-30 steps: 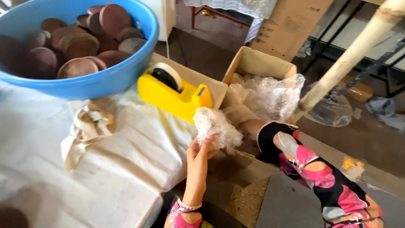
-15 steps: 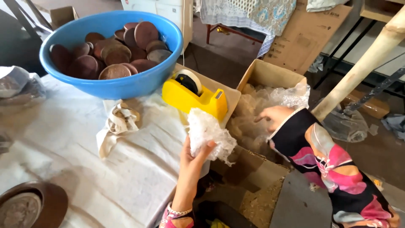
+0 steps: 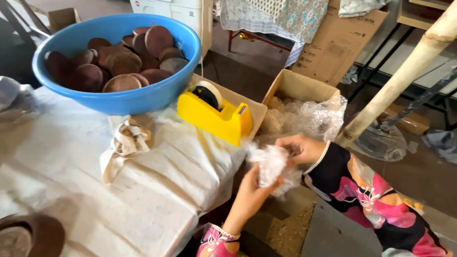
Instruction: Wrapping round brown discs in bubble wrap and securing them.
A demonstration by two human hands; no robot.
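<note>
Both hands, left [image 3: 251, 192] and right [image 3: 300, 148], clamped on crumpled bubble wrap [image 3: 272, 164]; probably light, soft, best pinched at edges.

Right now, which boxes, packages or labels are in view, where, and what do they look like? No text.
Open cardboard box: on the floor right of the table, brown, holding clear crumpled wrap.
Flat cardboard carton: leaning upright behind it, brown, with dark print.
Small cardboard box: top left, brown.
Clear wrap wad: held between left hand and right hand.
</note>
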